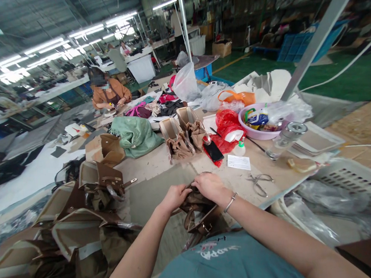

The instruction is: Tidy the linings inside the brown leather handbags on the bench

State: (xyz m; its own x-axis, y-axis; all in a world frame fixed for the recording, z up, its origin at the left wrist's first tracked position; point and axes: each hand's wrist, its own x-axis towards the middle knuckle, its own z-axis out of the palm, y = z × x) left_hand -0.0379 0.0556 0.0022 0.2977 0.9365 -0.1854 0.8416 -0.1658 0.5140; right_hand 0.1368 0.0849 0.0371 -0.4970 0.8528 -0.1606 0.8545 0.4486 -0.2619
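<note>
A brown handbag (201, 215) with a strap and a metal buckle lies at the table's front edge, close against my body. My left hand (176, 197) grips the far edge of the bag, fingers bent over the brown material. Beside it, my right hand (212, 187) is closed on the same edge, its fingers partly hidden. Both hands nearly meet at the top of the bag. Under the bag lies a grey-green mat (158, 193). Scissors (261, 183) rest on the table to the right of my right hand.
Several unfinished brown bags (79, 230) crowd the left side. Two tan bags (177, 139) stand ahead, near a black phone (213, 151). A purple basin (259, 132), a glass jar (287, 138) and a white plastic basket (354, 180) are on the right. A co-worker (111, 91) sits across the table.
</note>
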